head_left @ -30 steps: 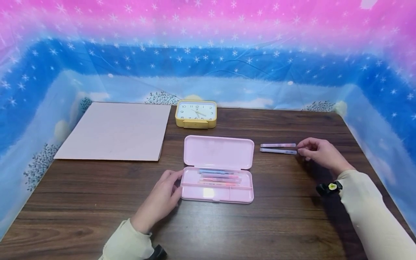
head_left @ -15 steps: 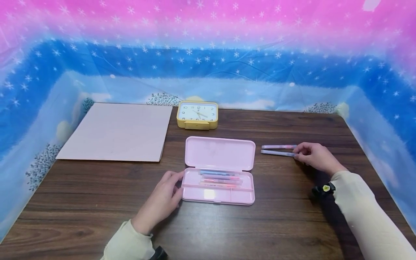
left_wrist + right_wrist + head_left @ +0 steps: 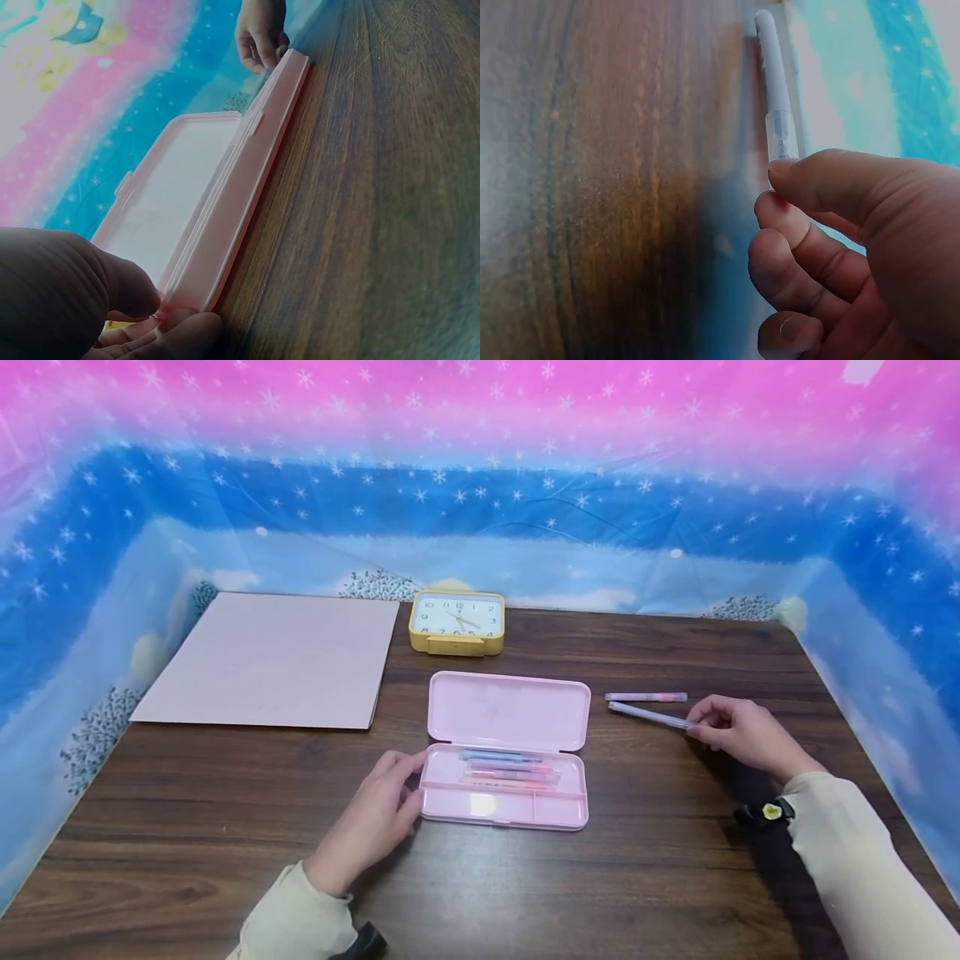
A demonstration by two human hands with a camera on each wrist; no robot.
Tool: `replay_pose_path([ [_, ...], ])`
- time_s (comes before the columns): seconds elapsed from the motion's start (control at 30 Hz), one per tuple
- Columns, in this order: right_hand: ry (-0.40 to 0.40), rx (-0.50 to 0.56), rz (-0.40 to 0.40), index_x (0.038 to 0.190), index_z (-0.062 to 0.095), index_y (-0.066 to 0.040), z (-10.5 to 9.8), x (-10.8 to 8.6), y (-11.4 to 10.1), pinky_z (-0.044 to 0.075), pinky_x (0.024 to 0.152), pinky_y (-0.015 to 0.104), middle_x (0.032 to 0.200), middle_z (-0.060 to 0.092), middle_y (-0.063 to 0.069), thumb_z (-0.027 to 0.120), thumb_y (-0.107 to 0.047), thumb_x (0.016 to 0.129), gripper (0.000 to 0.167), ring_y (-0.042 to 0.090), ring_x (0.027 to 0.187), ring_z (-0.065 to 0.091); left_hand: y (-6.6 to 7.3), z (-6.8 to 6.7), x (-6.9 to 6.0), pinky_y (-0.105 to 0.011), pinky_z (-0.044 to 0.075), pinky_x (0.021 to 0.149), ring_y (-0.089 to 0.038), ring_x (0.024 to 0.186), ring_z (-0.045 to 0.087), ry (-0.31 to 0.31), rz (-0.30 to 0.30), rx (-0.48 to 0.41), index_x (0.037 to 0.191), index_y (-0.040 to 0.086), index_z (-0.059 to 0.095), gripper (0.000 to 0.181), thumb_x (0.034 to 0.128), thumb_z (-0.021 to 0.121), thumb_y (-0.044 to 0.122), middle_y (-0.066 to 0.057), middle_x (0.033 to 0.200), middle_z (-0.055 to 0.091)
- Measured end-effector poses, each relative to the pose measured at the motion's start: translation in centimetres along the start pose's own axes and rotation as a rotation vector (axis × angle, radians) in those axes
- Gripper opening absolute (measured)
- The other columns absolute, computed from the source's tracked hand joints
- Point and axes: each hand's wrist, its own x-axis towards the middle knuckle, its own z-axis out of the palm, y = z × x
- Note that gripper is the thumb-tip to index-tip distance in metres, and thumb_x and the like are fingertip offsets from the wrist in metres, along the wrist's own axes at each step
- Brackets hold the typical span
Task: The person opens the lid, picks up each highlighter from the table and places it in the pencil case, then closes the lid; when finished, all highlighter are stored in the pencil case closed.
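A pink pencil case lies with its lid folded back on the table, several pens in its long rear compartment. At its left end my left hand holds the case, thumb in front and fingers behind; in the left wrist view the thumb and fingers pinch the case's corner. To the right, my right hand pinches the near end of a pale lavender pen between thumb and fingertips. The same pen points away from the hand in the right wrist view. Just behind it lies a pink-marked pen.
A yellow alarm clock stands behind the pencil case. At the back left lies a large pale pink board. A snowflake-patterned cloth surrounds the wooden table at the back and sides.
My right hand has taken hold of the lavender pen's end and drawn it slightly right and nearer, so the pen now slants away from the other one. The left hand has stayed on the case.
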Motion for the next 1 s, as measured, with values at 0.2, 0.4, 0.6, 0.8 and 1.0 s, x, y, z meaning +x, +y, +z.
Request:
replay_pose_path([
  [0.2, 0.067, 0.019, -0.012, 0.108, 0.064, -0.014, -1.0, -2.2, -0.7, 0.048, 0.064, 0.028, 0.089, 0.067, 0.008, 0.062, -0.035, 0.096, 0.024, 0.021, 0.073, 0.06, 0.2, -0.3, -0.1, -0.02, 0.05, 0.055, -0.009, 0.069, 0.055, -0.019, -0.015, -0.014, 0.143, 0.001, 0.049, 0.053, 0.0914, 0.06, 0.004, -0.012, 0.115, 0.053],
  [0.4, 0.149, 0.018, -0.079, 0.106, 0.064, -0.02, -2.3, -4.0, -2.5, 0.044, 0.058, 0.026, 0.087, 0.066, 0.008, 0.065, -0.033, 0.095, 0.017, 0.015, 0.068, 0.055, 0.1, -0.4, 0.0, -0.021, 0.051, 0.061, -0.011, 0.074, 0.055, -0.003, 0.021, 0.037, 0.141, 0.001, 0.051, 0.051, 0.091, 0.062, 0.005, -0.011, 0.11, 0.056],
  [0.6, 0.181, 0.024, -0.175, 0.101, 0.066, -0.024, -2.0, -4.9, -6.2, 0.043, 0.057, 0.023, 0.083, 0.067, 0.003, 0.068, -0.027, 0.093, 0.009, 0.011, 0.066, 0.054, -0.1, -0.4, 0.1, -0.028, 0.053, 0.074, -0.012, 0.082, 0.055, 0.031, 0.071, 0.106, 0.135, 0.001, 0.057, 0.047, 0.0893, 0.065, 0.006, -0.007, 0.103, 0.059],
  [0.8, 0.165, 0.045, -0.284, 0.097, 0.065, -0.024, -0.4, -5.3, -9.6, 0.044, 0.055, 0.024, 0.08, 0.066, 0.001, 0.069, -0.02, 0.092, 0.008, 0.009, 0.064, 0.054, -0.1, -0.6, 0.2, -0.028, 0.049, 0.07, -0.013, 0.077, 0.052, 0.037, 0.077, 0.135, 0.131, 0.003, 0.06, 0.045, 0.0874, 0.067, 0.007, -0.005, 0.097, 0.061],
  [1.0, 0.11, 0.073, -0.339, 0.095, 0.065, -0.024, 1.5, -4.8, -12.1, 0.047, 0.056, 0.024, 0.08, 0.065, -0.007, 0.07, -0.017, 0.091, 0.01, 0.007, 0.066, 0.056, -0.1, -0.9, 0.2, -0.033, 0.049, 0.073, -0.014, 0.077, 0.054, 0.061, 0.095, 0.162, 0.124, 0.003, 0.064, 0.038, 0.0861, 0.067, 0.006, -0.004, 0.091, 0.062],
])
